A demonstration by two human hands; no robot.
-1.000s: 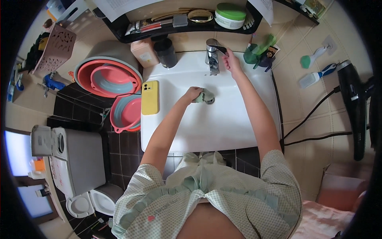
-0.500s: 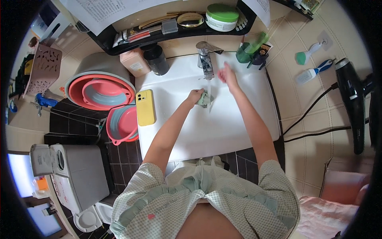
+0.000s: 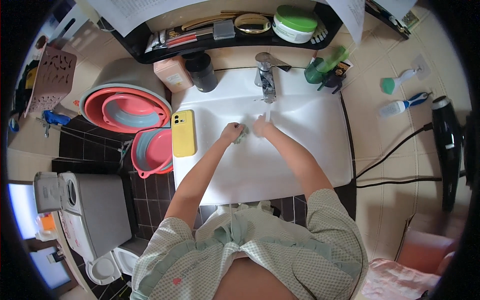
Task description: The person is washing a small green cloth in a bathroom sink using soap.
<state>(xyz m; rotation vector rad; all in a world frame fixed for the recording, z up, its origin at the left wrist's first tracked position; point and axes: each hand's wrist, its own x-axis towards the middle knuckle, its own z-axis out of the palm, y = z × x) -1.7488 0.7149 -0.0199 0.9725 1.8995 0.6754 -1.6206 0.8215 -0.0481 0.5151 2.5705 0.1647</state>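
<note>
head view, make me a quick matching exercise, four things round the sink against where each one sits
Things:
1. yellow phone
2. green-lidded jar
3. black hair dryer
4. small greyish object

Places:
a. on the dark shelf above the tap
b. in the left hand, over the basin
c. on the sink's left rim
d. on the tiled wall, far right

Pairs: 1-c, 2-a, 3-d, 4-b

Bright, even indoor light through a strong fisheye.
The white sink [image 3: 300, 150] glares near overexposure; shadows are soft and faint. Straight edges such as the black shelf [image 3: 150, 47] bow toward a dark circular rim, where detail smears. The hands under the tap [image 3: 265, 75] are slightly blurred.
</note>
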